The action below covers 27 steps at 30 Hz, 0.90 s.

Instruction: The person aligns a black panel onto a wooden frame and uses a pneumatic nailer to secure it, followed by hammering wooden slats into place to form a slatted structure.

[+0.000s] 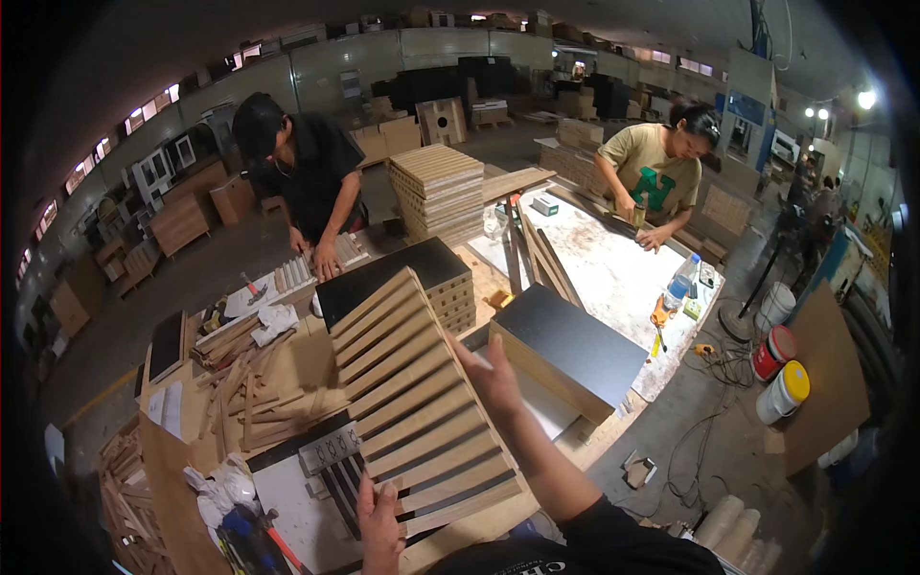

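A slatted wooden panel point(431, 412), pale strips with dark gaps between them, is tilted up in front of me. My left hand point(380, 522) closes on its lower left edge, thumb on the face. Against the long right edge lies my right hand point(491, 376), thumb raised and the other fingers partly hidden behind the panel. Under the panel's left side sits a light block with metal hooks or clips point(329, 448). Beside it are dark strips on a white board point(297, 503).
Stacked slatted panels point(436, 196) stand beyond, near black-topped stacks point(575, 340). Loose wood strips point(254, 398) cover the left side; a red-handled hammer point(283, 548) lies low. Two co-workers point(307, 182) point(661, 177) handle wood across the bench. Buckets point(784, 391) and cables point(690, 450) occupy the right floor.
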Motion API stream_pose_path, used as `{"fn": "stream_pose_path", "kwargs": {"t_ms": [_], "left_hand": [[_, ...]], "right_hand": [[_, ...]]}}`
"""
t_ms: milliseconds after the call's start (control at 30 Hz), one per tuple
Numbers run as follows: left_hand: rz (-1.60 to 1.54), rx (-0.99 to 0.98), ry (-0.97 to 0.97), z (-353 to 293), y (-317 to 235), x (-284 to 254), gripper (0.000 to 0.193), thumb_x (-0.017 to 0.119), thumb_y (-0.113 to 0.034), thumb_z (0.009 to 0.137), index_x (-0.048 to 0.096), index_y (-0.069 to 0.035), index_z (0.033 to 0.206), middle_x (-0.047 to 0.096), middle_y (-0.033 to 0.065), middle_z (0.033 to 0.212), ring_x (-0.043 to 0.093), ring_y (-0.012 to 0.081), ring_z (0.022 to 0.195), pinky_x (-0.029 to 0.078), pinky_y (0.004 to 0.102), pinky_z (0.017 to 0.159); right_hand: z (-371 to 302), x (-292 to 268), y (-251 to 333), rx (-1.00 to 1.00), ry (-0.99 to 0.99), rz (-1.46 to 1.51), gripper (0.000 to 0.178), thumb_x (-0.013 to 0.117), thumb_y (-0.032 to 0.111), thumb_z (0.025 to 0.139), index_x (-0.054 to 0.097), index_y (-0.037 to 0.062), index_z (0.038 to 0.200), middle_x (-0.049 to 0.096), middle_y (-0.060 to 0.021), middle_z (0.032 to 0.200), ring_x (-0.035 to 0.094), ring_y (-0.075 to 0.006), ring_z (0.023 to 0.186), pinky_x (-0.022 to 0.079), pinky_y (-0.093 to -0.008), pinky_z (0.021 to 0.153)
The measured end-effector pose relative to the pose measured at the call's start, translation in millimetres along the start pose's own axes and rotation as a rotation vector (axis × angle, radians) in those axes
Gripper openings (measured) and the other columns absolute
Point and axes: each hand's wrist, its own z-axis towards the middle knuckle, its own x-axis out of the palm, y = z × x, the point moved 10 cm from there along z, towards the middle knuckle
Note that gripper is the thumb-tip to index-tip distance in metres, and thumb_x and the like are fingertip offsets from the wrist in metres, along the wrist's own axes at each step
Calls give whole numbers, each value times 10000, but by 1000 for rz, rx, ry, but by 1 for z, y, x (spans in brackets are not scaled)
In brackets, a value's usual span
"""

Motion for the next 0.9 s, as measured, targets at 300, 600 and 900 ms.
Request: {"fn": "stream_pose_path", "kwargs": {"t_ms": [300, 600, 900], "left_hand": [[558, -28, 42, -29, 48, -48, 634, 591, -172, 875, 281, 7, 1400, 467, 163, 1307, 475, 227, 1147, 412, 299, 909], [209, 52, 13, -23, 60, -53, 621, 549, -105, 874, 244, 61, 1389, 447, 140, 1305, 454, 187, 1151, 349, 306, 984], [149, 195, -94, -5, 35, -53, 622, 564, -92, 837, 289, 70, 1371, 443, 125, 1326, 419, 183, 1193, 296, 292, 1018]], "right_hand": [[7, -72, 10, -152, -272, -783, 703, 470, 35, 884, 89, 118, 1469, 248, -107, 1472, 300, -165, 1298, 232, -272, 1051], [-9, -77, -13, -157, -254, -850, 618, 441, 88, 927, 126, 78, 1459, 159, -94, 1510, 172, -188, 1375, 161, -284, 1087], [-60, -70, -59, 2, -171, -946, 560, 410, 140, 951, 165, 48, 1446, 234, -97, 1485, 227, -183, 1354, 171, -282, 1088]]}}
